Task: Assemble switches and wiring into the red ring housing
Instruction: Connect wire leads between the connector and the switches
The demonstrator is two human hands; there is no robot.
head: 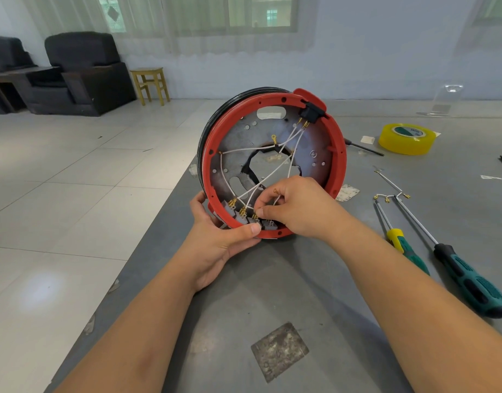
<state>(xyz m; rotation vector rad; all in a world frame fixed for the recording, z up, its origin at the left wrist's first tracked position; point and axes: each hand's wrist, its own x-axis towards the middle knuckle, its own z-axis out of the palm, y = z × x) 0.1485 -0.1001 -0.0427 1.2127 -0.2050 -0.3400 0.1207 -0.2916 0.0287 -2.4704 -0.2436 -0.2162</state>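
The red ring housing (339, 154) stands tilted on edge on the grey table, its metal plate facing me. My left hand (215, 239) grips its lower rim, thumb pressed on the red edge. Several grey switches (244, 218) sit in a row inside that lower rim, with brass terminals and white wires (258, 150) running across the plate to a black switch (310, 113) at the top right. My right hand (295, 207) pinches a white wire's terminal over the row of switches.
Two green-handled screwdrivers (468, 282) lie at the right, with a spare white wire harness (391, 194) above them. A yellow tape roll (407, 139) sits at the back right. The table's left edge runs diagonally beside my left arm.
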